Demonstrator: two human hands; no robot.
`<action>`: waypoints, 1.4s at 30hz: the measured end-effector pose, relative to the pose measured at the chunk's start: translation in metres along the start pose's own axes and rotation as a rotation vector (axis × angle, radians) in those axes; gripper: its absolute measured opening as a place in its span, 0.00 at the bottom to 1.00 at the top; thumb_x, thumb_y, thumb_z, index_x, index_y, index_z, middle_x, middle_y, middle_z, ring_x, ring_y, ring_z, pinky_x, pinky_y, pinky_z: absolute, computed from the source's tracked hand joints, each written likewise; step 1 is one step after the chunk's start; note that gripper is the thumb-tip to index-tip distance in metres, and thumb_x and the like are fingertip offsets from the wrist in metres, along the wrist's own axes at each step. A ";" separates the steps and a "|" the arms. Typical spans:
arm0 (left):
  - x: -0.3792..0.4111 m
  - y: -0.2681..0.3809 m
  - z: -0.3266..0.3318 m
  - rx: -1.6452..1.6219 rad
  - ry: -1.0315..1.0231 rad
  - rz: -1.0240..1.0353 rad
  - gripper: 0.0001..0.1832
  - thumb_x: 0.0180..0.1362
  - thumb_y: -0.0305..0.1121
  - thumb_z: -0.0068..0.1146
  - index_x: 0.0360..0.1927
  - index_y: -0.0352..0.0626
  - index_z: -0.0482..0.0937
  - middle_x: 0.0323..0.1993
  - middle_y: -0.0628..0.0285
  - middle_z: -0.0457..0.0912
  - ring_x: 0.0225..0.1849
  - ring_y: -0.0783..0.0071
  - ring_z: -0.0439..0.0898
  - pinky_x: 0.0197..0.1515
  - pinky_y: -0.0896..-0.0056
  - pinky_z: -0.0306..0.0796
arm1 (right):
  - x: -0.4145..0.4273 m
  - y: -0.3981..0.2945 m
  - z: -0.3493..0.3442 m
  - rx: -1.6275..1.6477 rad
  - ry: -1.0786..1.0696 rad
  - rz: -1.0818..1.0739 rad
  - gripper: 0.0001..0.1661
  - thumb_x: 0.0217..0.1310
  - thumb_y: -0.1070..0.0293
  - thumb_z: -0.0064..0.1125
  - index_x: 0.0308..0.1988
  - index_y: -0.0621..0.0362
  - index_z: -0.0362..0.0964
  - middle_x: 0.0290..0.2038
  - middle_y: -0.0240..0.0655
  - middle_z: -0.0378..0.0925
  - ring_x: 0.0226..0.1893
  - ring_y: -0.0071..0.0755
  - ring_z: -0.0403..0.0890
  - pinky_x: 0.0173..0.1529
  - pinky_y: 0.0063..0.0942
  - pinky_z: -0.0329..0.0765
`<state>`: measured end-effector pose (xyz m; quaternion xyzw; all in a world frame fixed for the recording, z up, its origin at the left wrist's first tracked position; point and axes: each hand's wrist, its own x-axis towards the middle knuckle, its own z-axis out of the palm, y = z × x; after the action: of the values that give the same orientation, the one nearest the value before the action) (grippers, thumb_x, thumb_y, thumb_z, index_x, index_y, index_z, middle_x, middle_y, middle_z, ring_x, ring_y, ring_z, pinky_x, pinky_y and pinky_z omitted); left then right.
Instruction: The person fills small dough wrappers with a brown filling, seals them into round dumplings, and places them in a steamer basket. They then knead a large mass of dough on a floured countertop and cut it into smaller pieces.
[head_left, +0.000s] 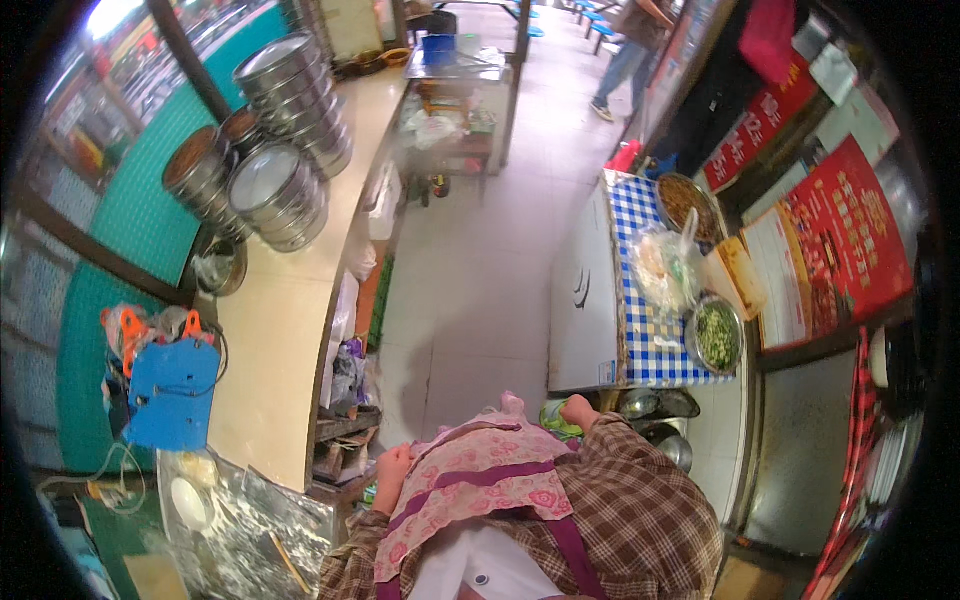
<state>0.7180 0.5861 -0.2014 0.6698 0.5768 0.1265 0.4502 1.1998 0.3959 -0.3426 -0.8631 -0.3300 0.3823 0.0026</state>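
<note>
My left hand (394, 469) is at the left edge of my pink floral apron (487, 480), its fingers curled. Whether it grips the cloth is hidden. To the right of the apron, my right hand (580, 415) is closed in a fist, with nothing seen in it. Beside and below that fist is a green and white item (556, 417), partly covered. A floured work surface (255, 517) lies to my left, bearing a white bowl (191, 504) and a thin wooden rolling pin (289, 561).
Stacked metal steamers (281, 191) stand on the left counter (274, 330), near a blue board (172, 390). On the right, a checked cloth (645, 337) covers a white chest, holding a bowl of chopped greens (718, 335) and plastic bags (664, 266). A person (630, 52) is farther down the tiled aisle (480, 277).
</note>
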 end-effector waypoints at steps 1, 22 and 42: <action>-0.009 -0.020 -0.001 0.002 0.030 -0.019 0.27 0.68 0.49 0.52 0.27 0.34 0.85 0.22 0.51 0.85 0.23 0.60 0.84 0.32 0.59 0.76 | 0.009 -0.012 -0.006 -0.057 0.012 -0.090 0.14 0.54 0.65 0.58 0.25 0.62 0.83 0.27 0.55 0.82 0.33 0.58 0.84 0.42 0.48 0.81; -0.317 -0.206 0.099 -0.930 0.671 -1.168 0.17 0.60 0.40 0.60 0.36 0.33 0.86 0.33 0.45 0.87 0.33 0.59 0.88 0.38 0.60 0.79 | 0.083 -0.399 0.138 -0.513 -0.540 -0.970 0.15 0.60 0.66 0.59 0.31 0.69 0.82 0.21 0.38 0.81 0.18 0.29 0.79 0.23 0.31 0.75; -0.237 0.085 0.355 -1.260 1.404 -1.859 0.15 0.61 0.39 0.56 0.37 0.36 0.85 0.33 0.45 0.85 0.35 0.45 0.83 0.42 0.51 0.76 | -0.025 -0.578 0.366 -1.790 -1.051 -2.281 0.11 0.52 0.61 0.62 0.24 0.55 0.80 0.21 0.37 0.79 0.21 0.42 0.81 0.26 0.40 0.76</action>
<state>0.9468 0.2202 -0.2543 -0.5020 0.7697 0.3346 0.2086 0.6170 0.7430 -0.4370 0.3479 -0.8702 0.1117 -0.3306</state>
